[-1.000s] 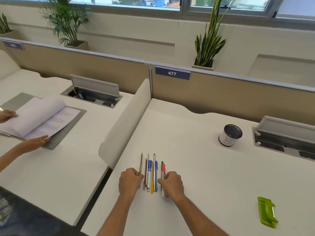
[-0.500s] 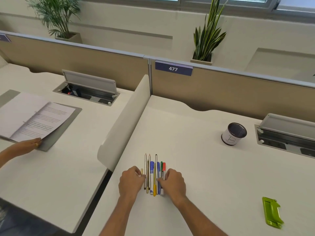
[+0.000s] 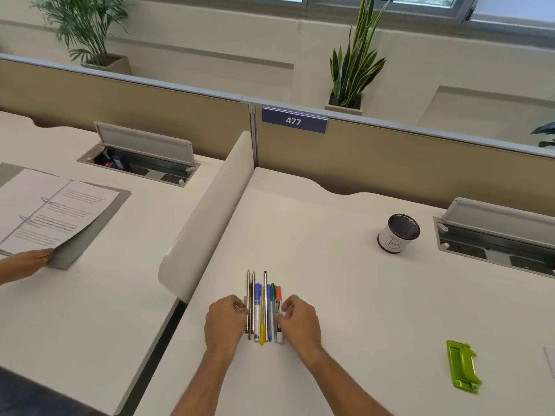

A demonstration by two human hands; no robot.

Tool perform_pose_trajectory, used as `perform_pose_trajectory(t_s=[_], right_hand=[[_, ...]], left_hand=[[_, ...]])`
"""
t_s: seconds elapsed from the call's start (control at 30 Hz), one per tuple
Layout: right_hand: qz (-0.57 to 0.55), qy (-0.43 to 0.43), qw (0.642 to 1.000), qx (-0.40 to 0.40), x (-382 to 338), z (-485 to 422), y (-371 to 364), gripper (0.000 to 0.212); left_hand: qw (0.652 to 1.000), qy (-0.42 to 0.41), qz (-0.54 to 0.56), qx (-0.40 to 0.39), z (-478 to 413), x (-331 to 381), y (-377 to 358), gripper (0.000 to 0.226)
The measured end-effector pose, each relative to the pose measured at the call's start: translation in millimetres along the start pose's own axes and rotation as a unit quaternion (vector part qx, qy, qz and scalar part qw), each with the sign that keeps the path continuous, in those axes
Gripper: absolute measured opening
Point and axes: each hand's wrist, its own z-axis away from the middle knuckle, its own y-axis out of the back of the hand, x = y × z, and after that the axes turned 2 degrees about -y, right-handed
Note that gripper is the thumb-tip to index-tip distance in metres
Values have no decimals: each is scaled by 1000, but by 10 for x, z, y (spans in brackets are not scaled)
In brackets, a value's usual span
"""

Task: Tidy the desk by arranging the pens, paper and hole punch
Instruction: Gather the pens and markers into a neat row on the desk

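Several pens and pencils (image 3: 262,307) lie side by side in a tight row on the white desk (image 3: 345,295), pointing away from me. My left hand (image 3: 225,321) presses against the row's left side, fingers curled on the outermost pencils. My right hand (image 3: 298,321) presses against the right side, fingertips on the red-capped marker. A green hole punch (image 3: 462,367) lies at the near right. A corner of white paper (image 3: 551,360) shows at the right edge. A white pen cup (image 3: 396,234) with a dark inside stands at the far right, nothing visible in it.
A curved white divider (image 3: 210,214) separates my desk from the left one, where another person's hand (image 3: 28,261) holds an open ring-bound document (image 3: 51,211). An open cable tray (image 3: 498,235) sits at the far right. A tan partition labelled 477 runs along the back.
Both hands have squeezed the pens closer together into a tighter row. The neighbour's pages have been laid flat. The camera view has shifted slightly.
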Motion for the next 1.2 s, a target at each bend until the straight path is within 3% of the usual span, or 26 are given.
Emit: perform_pose_trajectory(t_s=[0.2,0.53,0.87,1.2], right_hand=[[-6,-6,1000,-4,-49,-6,2,7],[-33,-23,999,12,-16,3,-29,13],[-67,-20,998,9,103,71,-31,9],[-115,-21,993,-7,186,87,9,5]], left_hand=[[1000,-13,-21,0,7,77,-48,13],[999,-31,-21,9,-43,11,-45,14],[992,-97,-80,18,107,116,-200,52],[988,-115,-103,3,97,146,-261,62]])
